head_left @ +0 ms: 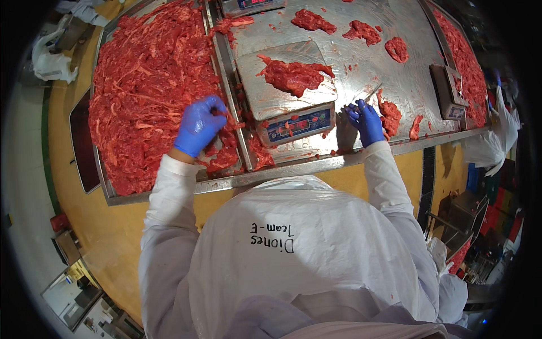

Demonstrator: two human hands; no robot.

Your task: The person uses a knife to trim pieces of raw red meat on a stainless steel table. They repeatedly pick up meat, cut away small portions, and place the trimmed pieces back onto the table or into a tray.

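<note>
My left hand point(199, 127), in a blue glove, is over the near right part of a big heap of red meat strips point(149, 85) in a metal tray. Its fingers are curled together; what they hold, if anything, is hidden. In my blue-gloved right hand point(366, 123) is a knife point(373, 92), its thin blade pointing away and to the right. Between my hands stands a digital scale point(324, 125) with a ragged piece of meat point(293, 77) on its steel plate. Just right of my right hand lies another piece of meat point(389, 116) on the metal table.
Several meat pieces point(361, 33) lie on the far part of the metal table point(412, 93). A second scale point(447, 93) stands at the right, a third point(253, 4) at the far edge. More meat point(460, 62) fills the tray beyond. A raised metal divider point(232, 90) borders the left heap.
</note>
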